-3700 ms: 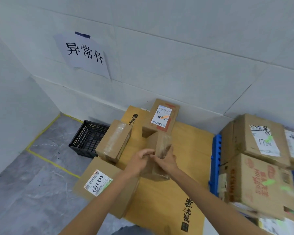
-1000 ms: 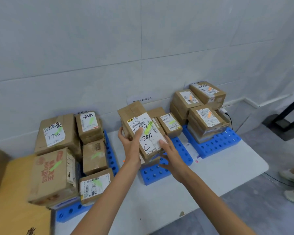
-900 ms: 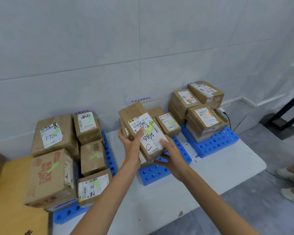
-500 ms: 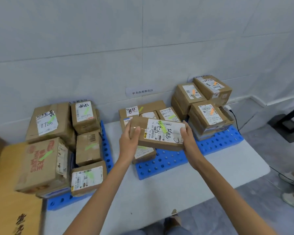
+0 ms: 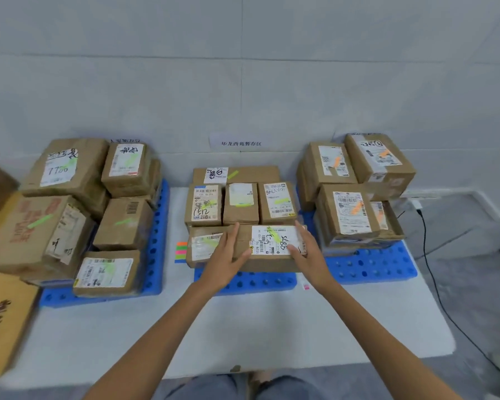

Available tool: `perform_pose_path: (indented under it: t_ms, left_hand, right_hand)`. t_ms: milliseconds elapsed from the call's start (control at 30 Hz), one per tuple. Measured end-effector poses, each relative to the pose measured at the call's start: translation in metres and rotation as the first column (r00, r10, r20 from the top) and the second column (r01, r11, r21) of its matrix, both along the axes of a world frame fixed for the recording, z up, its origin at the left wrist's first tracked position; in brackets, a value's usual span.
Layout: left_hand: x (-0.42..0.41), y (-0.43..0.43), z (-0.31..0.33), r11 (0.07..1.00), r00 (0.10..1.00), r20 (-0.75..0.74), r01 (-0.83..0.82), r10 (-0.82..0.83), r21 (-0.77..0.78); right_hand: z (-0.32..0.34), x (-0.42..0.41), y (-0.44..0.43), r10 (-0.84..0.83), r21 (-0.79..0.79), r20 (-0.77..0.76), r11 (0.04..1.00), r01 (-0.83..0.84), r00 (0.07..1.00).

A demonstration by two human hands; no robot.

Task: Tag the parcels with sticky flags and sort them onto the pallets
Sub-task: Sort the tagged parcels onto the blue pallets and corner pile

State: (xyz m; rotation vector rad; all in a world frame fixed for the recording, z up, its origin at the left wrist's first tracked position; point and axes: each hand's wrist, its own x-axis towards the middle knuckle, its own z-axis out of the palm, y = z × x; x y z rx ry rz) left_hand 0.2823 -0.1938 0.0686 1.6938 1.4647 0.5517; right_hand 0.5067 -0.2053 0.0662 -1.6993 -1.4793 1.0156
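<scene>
A flat brown parcel [image 5: 272, 256] with a white label and a green sticky flag lies at the front of the middle blue pallet [image 5: 251, 280]. My left hand [image 5: 227, 262] touches its left end with straight fingers and the thumb on top. My right hand [image 5: 311, 255] lies against its right end, thumb on the label. Behind it and to its left, several more green-flagged parcels [image 5: 204, 204] sit on the same pallet. A pad of coloured sticky flags [image 5: 181, 252] lies on the white table [image 5: 243, 327] just left of this pallet.
The left blue pallet [image 5: 156, 255] carries green-flagged parcels. The right blue pallet [image 5: 373, 267] carries orange-flagged ones. A tan board [image 5: 0, 313] adjoins the table on the left. A black cable [image 5: 427, 255] runs down on the right. A paper sign [image 5: 239, 143] hangs on the wall.
I turned from the tan board to the blue pallets with a parcel in both hands. The parcel went from tilted to flat and came down onto the front of the middle pallet.
</scene>
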Motion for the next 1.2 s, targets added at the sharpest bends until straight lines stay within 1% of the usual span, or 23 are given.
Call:
perform_pose_path:
  t_ms: [167, 267, 333, 400, 467, 500, 600, 700, 800, 867, 967, 1033, 1100, 1200]
  left_hand:
    - [0.011, 0.010, -0.023, 0.997, 0.981, -0.196, -0.019, 0.004, -0.072]
    - [0.010, 0.020, -0.030, 0.997, 0.924, -0.379, 0.025, -0.051, -0.073]
    - [0.010, 0.024, -0.038, 0.994, 0.889, -0.454, 0.008, -0.055, -0.106]
    - [0.012, 0.025, -0.046, 0.985, 0.889, -0.457, -0.090, 0.013, -0.149]
    - [0.014, 0.026, -0.053, 0.968, 0.889, -0.449, -0.184, 0.091, -0.168]
    - [0.015, 0.026, -0.054, 0.965, 0.881, -0.461, -0.202, 0.105, -0.167]
    - [0.017, 0.032, -0.055, 0.964, 0.853, -0.509, -0.218, 0.114, -0.151]
    - [0.013, 0.042, -0.052, 0.976, 0.821, -0.566, -0.175, 0.074, -0.127]
    - [0.007, 0.047, -0.047, 0.980, 0.852, -0.523, -0.116, 0.016, -0.159]
    - [-0.008, 0.045, -0.040, 0.983, 0.891, -0.452, -0.122, 0.046, -0.139]
    - [-0.038, 0.042, -0.020, 0.996, 0.931, -0.356, -0.092, 0.086, -0.001]
    - [-0.078, 0.037, 0.000, 0.995, 0.949, -0.302, -0.079, 0.095, 0.064]
    - [-0.128, 0.030, 0.017, 0.992, 0.955, -0.272, -0.092, 0.113, 0.090]
    - [-0.215, 0.012, 0.044, 0.975, 0.958, -0.216, -0.159, 0.190, 0.152]
  right_hand:
    - [-0.035, 0.015, 0.016, 0.077, -0.045, 0.014, 0.996, -0.076, 0.997]
    - [-0.049, 0.017, 0.025, 0.076, -0.070, -0.037, 0.994, -0.079, 0.996]
    - [-0.052, 0.014, 0.028, 0.039, -0.100, -0.087, 0.994, -0.048, 0.995]
    - [-0.054, 0.010, 0.032, -0.035, -0.111, -0.113, 0.994, 0.022, 0.993]
    - [-0.059, 0.008, 0.038, -0.092, -0.097, -0.092, 0.992, 0.083, 0.992]
    - [-0.059, 0.007, 0.041, -0.101, -0.081, -0.073, 0.992, 0.095, 0.992]
    - [-0.062, 0.005, 0.050, -0.110, -0.043, -0.044, 0.993, 0.108, 0.993]
    - [-0.057, 0.000, 0.053, -0.135, 0.003, 0.031, 0.991, 0.135, 0.990]
    - [-0.055, -0.002, 0.052, -0.151, 0.104, 0.248, 0.986, 0.128, 0.957]
    - [-0.050, -0.010, 0.051, -0.135, 0.198, 0.369, 0.978, 0.064, 0.920]
    - [-0.033, -0.036, 0.049, -0.077, 0.240, 0.361, 0.971, -0.013, 0.929]
    - [-0.020, -0.072, 0.048, 0.023, 0.240, 0.350, 0.964, -0.114, 0.936]
    - [-0.005, -0.119, 0.049, 0.141, 0.268, 0.327, 0.935, -0.234, 0.934]
    - [0.023, -0.200, 0.049, 0.256, 0.355, 0.301, 0.864, -0.357, 0.919]
